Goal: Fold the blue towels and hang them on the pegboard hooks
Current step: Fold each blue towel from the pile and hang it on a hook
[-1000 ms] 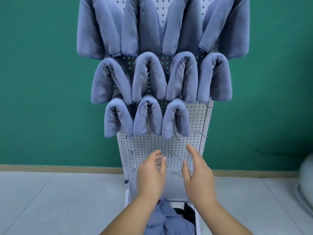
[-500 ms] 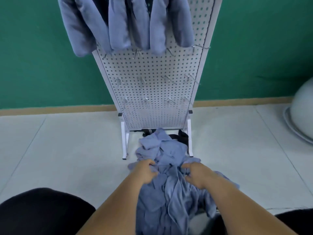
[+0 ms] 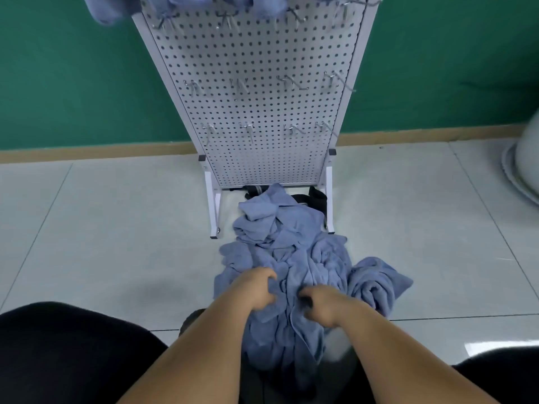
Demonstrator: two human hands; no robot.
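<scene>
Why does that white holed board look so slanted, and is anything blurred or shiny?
Head view: the wide lens makes the pegboard taper downward; head view again: pale glare lies on the floor tiles at lower right, and the top hooks look slightly smeared.

The blue towels (image 3: 294, 246) lie unfolded in a crumpled heap on the floor, running from between the legs of the pegboard (image 3: 262, 53) toward me. One bunched lump sits at the right side of the heap, touching it. My left hand (image 3: 256, 290) and my right hand (image 3: 323, 304) both grip the near part of the heap, fingers curled into the cloth. The pegboard is white, dotted with holes, and stands on white legs. Two rows of bare metal hooks (image 3: 243, 86) stick out of it. The lower ends of hung towels (image 3: 108, 11) show along its top.
</scene>
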